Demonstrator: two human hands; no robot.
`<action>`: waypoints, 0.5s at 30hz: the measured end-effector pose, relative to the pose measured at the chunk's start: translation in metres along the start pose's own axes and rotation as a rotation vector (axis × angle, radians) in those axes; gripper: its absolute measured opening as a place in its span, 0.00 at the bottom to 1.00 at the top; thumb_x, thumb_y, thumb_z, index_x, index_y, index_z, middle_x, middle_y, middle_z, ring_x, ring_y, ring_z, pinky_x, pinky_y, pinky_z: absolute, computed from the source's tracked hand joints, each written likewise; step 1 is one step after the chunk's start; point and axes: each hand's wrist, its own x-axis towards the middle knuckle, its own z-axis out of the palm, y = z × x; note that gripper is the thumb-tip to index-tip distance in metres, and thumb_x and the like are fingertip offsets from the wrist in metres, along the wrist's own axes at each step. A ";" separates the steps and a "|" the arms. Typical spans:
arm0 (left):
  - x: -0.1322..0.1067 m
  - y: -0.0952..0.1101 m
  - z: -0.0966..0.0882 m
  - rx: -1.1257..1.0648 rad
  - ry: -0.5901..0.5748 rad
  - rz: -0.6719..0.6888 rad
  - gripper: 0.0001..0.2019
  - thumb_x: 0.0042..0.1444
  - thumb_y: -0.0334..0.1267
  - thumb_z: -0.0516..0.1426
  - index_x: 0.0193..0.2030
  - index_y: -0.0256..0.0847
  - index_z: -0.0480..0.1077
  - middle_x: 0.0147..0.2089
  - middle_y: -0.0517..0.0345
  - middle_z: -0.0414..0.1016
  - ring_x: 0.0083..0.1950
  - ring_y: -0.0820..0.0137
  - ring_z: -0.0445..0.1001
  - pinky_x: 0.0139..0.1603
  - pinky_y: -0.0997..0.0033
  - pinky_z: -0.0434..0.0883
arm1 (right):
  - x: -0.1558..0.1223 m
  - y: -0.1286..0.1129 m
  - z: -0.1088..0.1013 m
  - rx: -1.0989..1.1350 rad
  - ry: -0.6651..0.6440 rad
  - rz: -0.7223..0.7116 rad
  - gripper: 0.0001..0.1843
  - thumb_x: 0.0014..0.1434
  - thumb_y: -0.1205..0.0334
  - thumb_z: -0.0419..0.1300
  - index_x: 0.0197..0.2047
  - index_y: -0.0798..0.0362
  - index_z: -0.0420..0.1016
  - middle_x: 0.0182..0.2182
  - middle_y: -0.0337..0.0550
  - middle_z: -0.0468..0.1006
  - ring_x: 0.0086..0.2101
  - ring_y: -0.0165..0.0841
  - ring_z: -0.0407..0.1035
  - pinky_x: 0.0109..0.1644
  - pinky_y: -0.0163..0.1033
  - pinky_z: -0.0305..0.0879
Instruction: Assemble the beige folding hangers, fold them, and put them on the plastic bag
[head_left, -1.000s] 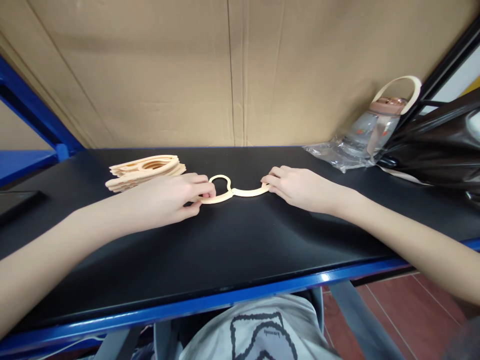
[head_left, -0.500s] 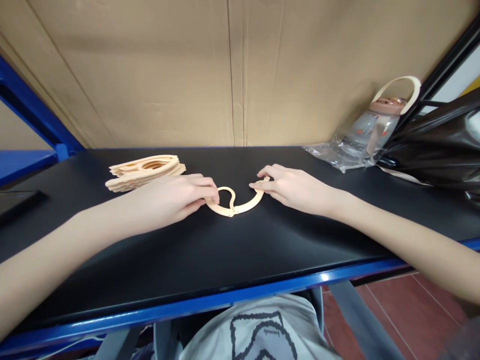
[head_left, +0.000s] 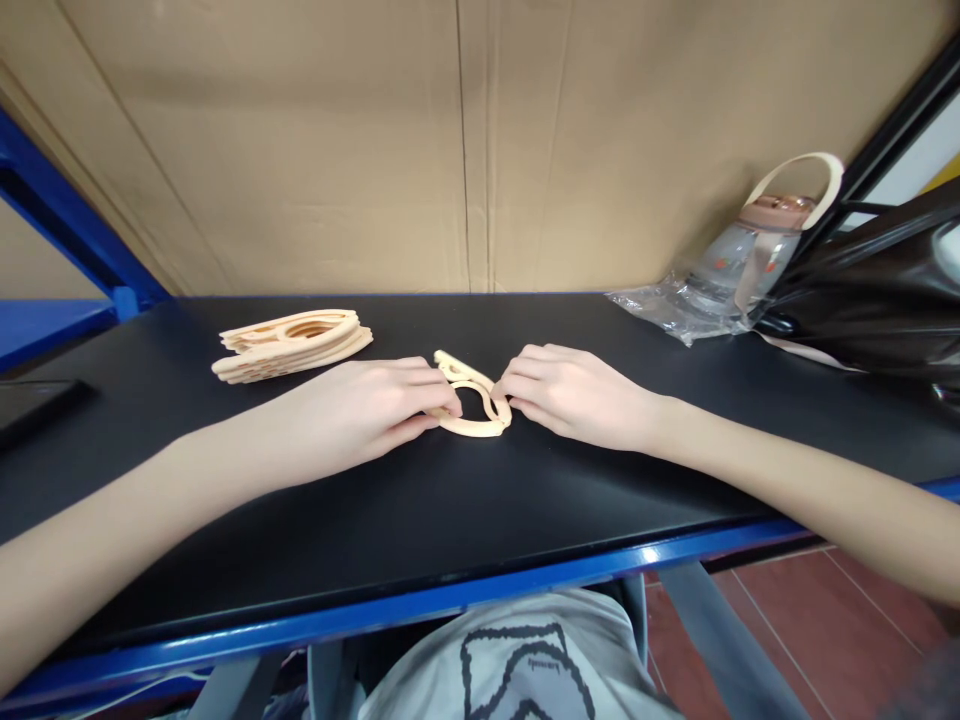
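A cream plastic folding hanger (head_left: 472, 400) lies folded up on the black table top (head_left: 480, 500), between my two hands. My left hand (head_left: 375, 405) pinches its left side with fingers closed. My right hand (head_left: 570, 392) grips its right side, fingers curled on the folded arm. A stack of several folded hangers (head_left: 292, 342) of the same cream colour rests further back at the left, apart from both hands.
A cardboard wall (head_left: 465, 150) closes the back. At the right stand a clear water bottle with a pink lid (head_left: 742, 255) in plastic wrap and a black bag (head_left: 877, 290). A dark flat object (head_left: 30, 400) lies at the far left. The blue table edge (head_left: 450, 600) runs along the front.
The hanger's two arms, spread wide a second ago, have been swung inward and folded together. Both hands have moved toward each other at the table's middle.
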 end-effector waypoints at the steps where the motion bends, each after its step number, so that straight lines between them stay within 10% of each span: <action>1: 0.000 0.000 0.000 0.010 -0.016 0.006 0.12 0.66 0.37 0.48 0.42 0.45 0.73 0.41 0.56 0.74 0.42 0.67 0.71 0.41 0.69 0.65 | 0.000 0.000 0.000 0.026 0.002 -0.015 0.17 0.69 0.66 0.44 0.47 0.56 0.73 0.39 0.47 0.76 0.42 0.36 0.65 0.47 0.41 0.62; 15: -0.002 0.002 -0.003 0.064 -0.060 -0.064 0.20 0.61 0.39 0.53 0.61 0.47 0.63 0.63 0.54 0.63 0.58 0.61 0.67 0.55 0.63 0.66 | -0.001 0.004 0.001 0.112 -0.015 -0.106 0.23 0.62 0.78 0.44 0.56 0.60 0.70 0.50 0.51 0.76 0.51 0.38 0.66 0.54 0.45 0.67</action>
